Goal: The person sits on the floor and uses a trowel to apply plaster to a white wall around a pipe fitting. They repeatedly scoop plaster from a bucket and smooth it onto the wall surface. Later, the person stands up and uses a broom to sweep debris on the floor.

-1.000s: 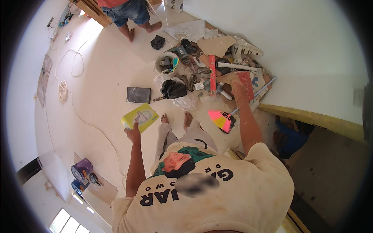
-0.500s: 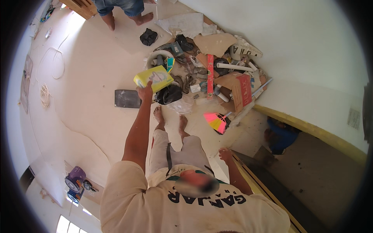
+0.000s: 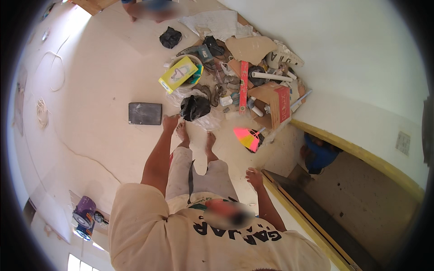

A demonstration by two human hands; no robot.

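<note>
A yellow box [image 3: 179,74] with a pale picture on it lies tilted across the top of a white bucket [image 3: 197,81] among the clutter. My left hand [image 3: 170,123] is apart from it, lower down, holding nothing, its fingers loosely apart. Just left of that hand, a flat dark grey rectangular case [image 3: 144,114] rests on the floor. A black plastic bag [image 3: 195,107] lies to the hand's right, in front of my feet. My right hand [image 3: 254,177] hangs empty beside my right leg, with loosely bent, parted fingers.
Mixed debris spreads by the wall: a red spirit level [image 3: 243,86], a white pipe [image 3: 272,77] and an open cardboard box [image 3: 274,105]. A pink-yellow broom [image 3: 248,138] lies nearer. Another person [image 3: 156,7] is at the far end; someone in blue [image 3: 318,152] is beyond the right-hand opening.
My left hand has let go of the yellow box, which now lies on the bucket, and has drawn back toward me. The person at the far end has lowered down.
</note>
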